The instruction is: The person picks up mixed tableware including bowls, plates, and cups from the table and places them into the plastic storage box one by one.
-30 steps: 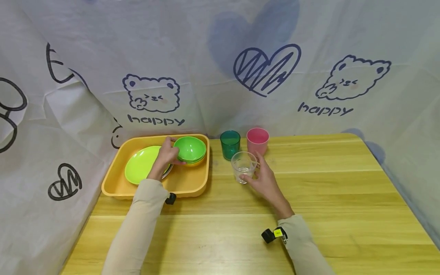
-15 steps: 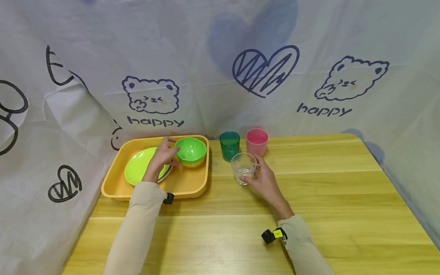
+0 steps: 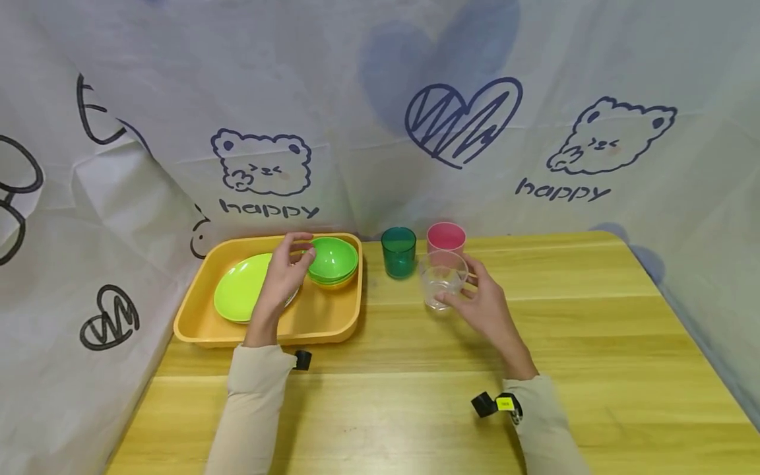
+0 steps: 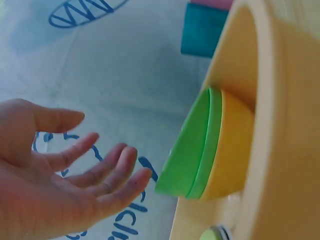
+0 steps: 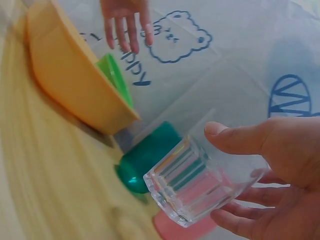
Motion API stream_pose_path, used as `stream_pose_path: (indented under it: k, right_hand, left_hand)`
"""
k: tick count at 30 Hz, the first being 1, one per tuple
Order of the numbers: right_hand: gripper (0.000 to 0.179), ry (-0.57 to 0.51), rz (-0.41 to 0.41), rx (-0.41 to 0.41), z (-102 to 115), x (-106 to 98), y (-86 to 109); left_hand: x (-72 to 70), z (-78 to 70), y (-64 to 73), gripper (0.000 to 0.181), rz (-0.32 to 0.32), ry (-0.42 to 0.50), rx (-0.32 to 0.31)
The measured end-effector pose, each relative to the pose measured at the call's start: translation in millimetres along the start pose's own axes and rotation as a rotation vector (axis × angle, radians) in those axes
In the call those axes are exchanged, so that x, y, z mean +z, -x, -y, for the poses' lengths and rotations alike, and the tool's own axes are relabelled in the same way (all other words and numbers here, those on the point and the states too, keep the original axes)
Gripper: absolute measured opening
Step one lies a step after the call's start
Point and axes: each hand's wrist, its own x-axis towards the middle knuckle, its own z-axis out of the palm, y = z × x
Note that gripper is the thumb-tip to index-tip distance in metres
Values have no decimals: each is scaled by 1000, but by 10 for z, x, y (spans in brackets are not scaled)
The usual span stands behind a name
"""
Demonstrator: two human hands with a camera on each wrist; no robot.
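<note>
A clear glass cup (image 3: 442, 284) is in my right hand (image 3: 483, 307), thumb on the near side and fingers on the far side. In the right wrist view the glass (image 5: 185, 185) appears raised off the tabletop. It overlaps the front of a pink cup (image 3: 446, 239), and a teal cup (image 3: 398, 254) stands just left of that. My left hand (image 3: 282, 280) hovers over an orange tray (image 3: 320, 323), fingers loosely spread and holding nothing. Close to its fingertips sit nested green bowls (image 4: 192, 150) on a yellow bowl (image 4: 232, 150). A lime-green plate (image 3: 240, 290) lies in the tray's left part.
The wooden table (image 3: 570, 330) stretches right and toward me. A white cloth (image 3: 368, 158) with bear and heart drawings hangs directly behind the table's back edge and along its left side.
My right hand has carried the clear glass right and slightly back, in front of the pink cup. My left hand has drawn away from the green bowls, which have settled slightly to the right.
</note>
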Motion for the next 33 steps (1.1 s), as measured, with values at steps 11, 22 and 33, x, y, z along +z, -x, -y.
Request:
stream_pose_path:
  k: [11, 22, 33]
  right_hand:
    - [87, -43, -11, -13, 173, -164, 79]
    - [91, -140, 15, -35, 282, -215, 132]
    - [74, -185, 74, -143, 330, -106, 157]
  left_hand:
    - [321, -104, 180, 53, 206, 189, 176]
    - [768, -176, 262, 63, 333, 323, 243]
    - [971, -197, 350, 63, 344, 368, 240]
